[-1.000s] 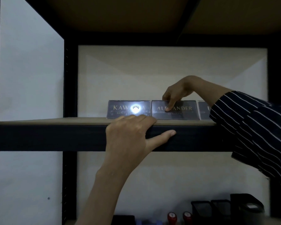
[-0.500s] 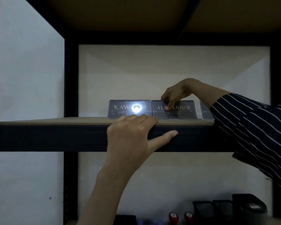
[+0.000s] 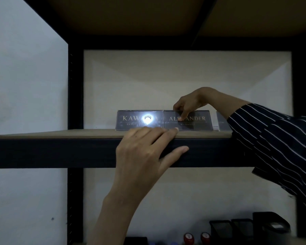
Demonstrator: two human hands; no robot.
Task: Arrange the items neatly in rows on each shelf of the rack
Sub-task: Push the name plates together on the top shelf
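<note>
Three dark acrylic nameplates stand in a row at the back of the shelf board [image 3: 51, 133]. The left nameplate [image 3: 129, 119] carries a bright glare spot. It touches the ALEXANDER nameplate [image 3: 197, 122], which my right hand [image 3: 190, 104] pinches at its upper left, index finger on the front face. Only a sliver of the third nameplate [image 3: 222, 123] shows, beside my striped sleeve. My left hand [image 3: 141, 152] rests on the shelf's front edge, fingers flat on top and thumb along the black beam.
The rack's black uprights [image 3: 75, 89] frame the bay, and another board lies close overhead. On the shelf below stand black mesh holders [image 3: 219, 230], a black box [image 3: 270, 225] and two red-topped stamps [image 3: 188, 238]. The shelf board's left half holds nothing.
My right hand has nudged the ALEXANDER nameplate slightly left and back, opening a small gap between it and the third nameplate. My left hand has stayed on the shelf edge.
</note>
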